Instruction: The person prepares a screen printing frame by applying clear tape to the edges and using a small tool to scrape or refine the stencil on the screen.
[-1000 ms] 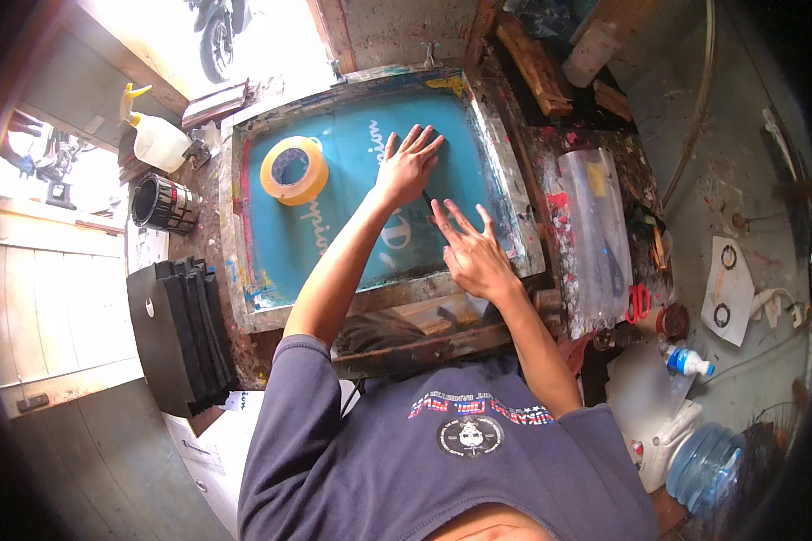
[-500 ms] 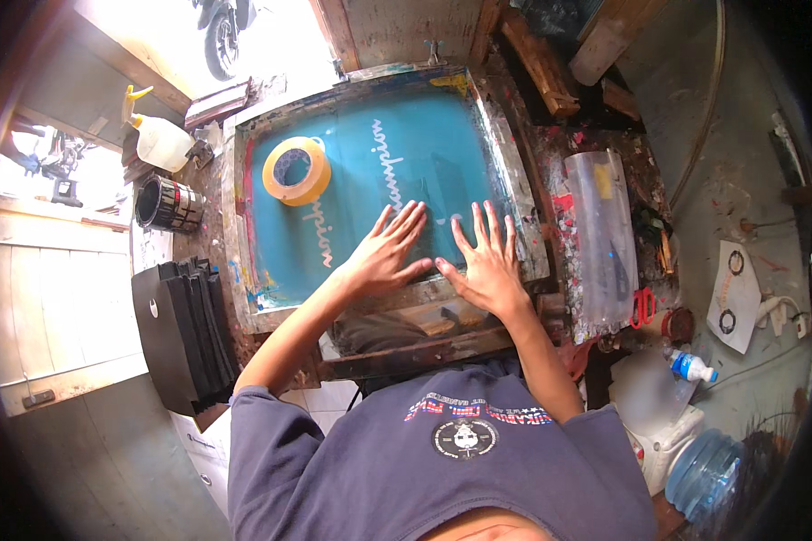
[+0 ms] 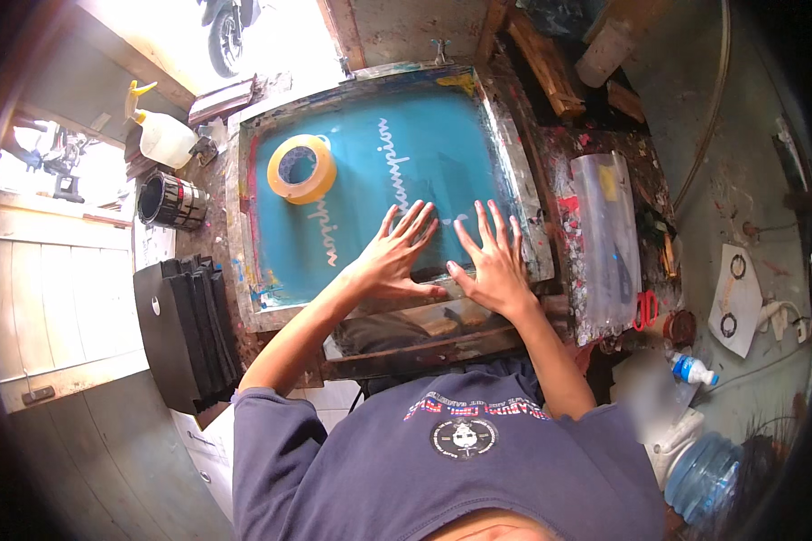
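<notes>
Both hands lie palm down on the near part of a teal printing screen (image 3: 352,162), which carries pale script lettering. My left hand (image 3: 390,257) has its fingers stretched forward and covers the lower end of one lettering line. Its thumb points right, near the screen's front edge. To its right, my right hand (image 3: 496,270) is spread, its thumb close to the left one. Neither hand holds anything. A roll of yellowish clear tape (image 3: 319,185) rests on the screen's left half, over part of the other lettering line. Paint stains mark the screen's frame (image 3: 238,180).
Left of the frame stand a white spray bottle (image 3: 167,142), a paint-streaked dark can (image 3: 170,200) and a stack of black boards (image 3: 185,329). A clear plastic sleeve (image 3: 604,239) and red-handled scissors (image 3: 645,309) lie at right. A water bottle (image 3: 693,369) is lower right.
My left thumb has swung toward me, away from the right thumb. Both hands stay on the screen, slightly shifted. The whole view has moved a little.
</notes>
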`<state>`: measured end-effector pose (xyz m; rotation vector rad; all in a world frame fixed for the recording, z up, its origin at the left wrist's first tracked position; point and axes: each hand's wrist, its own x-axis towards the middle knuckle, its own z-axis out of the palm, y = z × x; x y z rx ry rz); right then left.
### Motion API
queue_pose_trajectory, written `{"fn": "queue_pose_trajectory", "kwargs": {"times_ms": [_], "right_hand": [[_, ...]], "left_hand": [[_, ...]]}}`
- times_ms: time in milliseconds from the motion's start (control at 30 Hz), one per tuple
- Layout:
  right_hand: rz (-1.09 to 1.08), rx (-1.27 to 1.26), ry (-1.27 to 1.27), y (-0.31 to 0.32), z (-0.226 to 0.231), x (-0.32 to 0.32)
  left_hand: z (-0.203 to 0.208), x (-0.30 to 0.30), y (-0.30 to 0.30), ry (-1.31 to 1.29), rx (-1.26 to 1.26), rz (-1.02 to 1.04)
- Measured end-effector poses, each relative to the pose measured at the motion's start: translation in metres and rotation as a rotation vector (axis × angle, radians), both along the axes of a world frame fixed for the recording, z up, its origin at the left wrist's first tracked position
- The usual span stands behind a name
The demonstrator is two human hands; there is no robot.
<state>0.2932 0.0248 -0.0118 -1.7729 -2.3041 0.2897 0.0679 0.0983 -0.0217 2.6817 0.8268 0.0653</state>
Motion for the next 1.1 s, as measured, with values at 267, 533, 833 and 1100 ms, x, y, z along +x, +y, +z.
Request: {"fn": "queue_pose_trajectory", "kwargs": {"times_ms": [267, 533, 833, 1100], "right_hand": [[0.021, 0.003, -0.021, 0.0, -0.001, 0.001], [0.031, 0.183, 0.169, -0.004, -0.002, 0.005], [0.139, 0.2, 0.22, -0.004, -0.007, 0.011], [0.169, 0.008, 0.398, 0.013, 0.007, 0.009]], "left_hand": [[-0.003, 0.004, -0.001, 0.075, 0.056, -0.02], [-0.009, 0.002, -0.003, -0.054, 0.032, 0.016], [-0.013, 0.006, 0.002, -0.146, -0.009, 0.06], [-0.004, -0.001, 0.003, -0.135, 0.013, 0.034]]}}
